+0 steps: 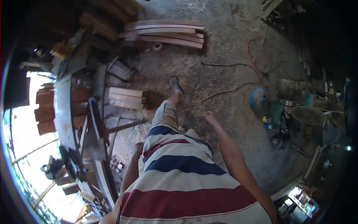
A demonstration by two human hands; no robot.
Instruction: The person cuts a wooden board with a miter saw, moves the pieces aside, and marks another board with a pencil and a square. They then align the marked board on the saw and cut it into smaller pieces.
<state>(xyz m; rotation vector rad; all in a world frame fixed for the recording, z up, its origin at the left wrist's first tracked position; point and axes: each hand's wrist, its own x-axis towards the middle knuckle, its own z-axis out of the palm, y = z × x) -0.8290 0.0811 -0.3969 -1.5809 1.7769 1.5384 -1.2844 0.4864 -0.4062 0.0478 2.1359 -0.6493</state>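
On the right side of my body, my right hand [211, 117] hangs over the dusty floor, its fingers curled in and nothing visible in them. My left hand [139, 146] is low beside my left hip, dark and partly behind the striped shirt, so its fingers cannot be made out. Ahead of my left hand lies a short stack of pale wood pieces [126, 98]. One foot in a grey shoe [176, 85] is forward on the floor.
Long curved boards [167, 33] lie ahead, near a tape roll [157, 46]. A workbench [65, 112] with planks stands at left. A black cable [227, 65] and a red hose [250, 52] cross the floor. Machinery [278, 112] stands at right.
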